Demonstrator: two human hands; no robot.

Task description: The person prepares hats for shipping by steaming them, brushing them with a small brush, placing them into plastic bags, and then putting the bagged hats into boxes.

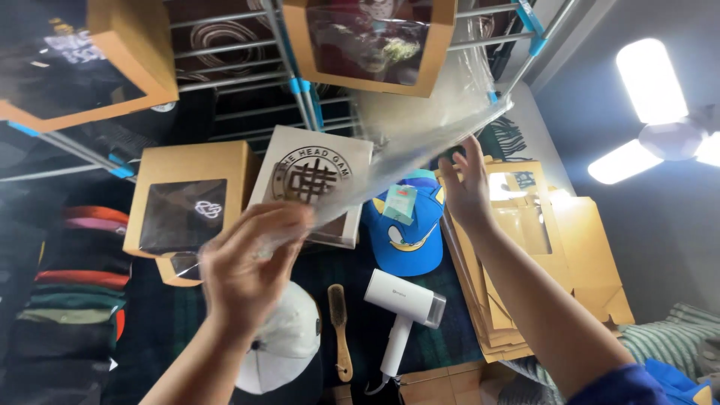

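a clear plastic bag [420, 142] is held stretched above the work surface, pinched at its lower end by the closed left hand [244, 274] and at its upper edge by the fingers of the right hand [466, 187]. the thin film could slip or tear if pulled taut. below it, a kraft window box [191, 206], a white square box with a round emblem [313, 184] and a stack of flat kraft cartons [525, 255] are placed; a teal hang tag [400, 202] is fixed to a blue cap [409, 240].

Dark plaid surface [360, 330] with blue cap [409, 232], white steamer [401, 311], wooden brush [340, 330].
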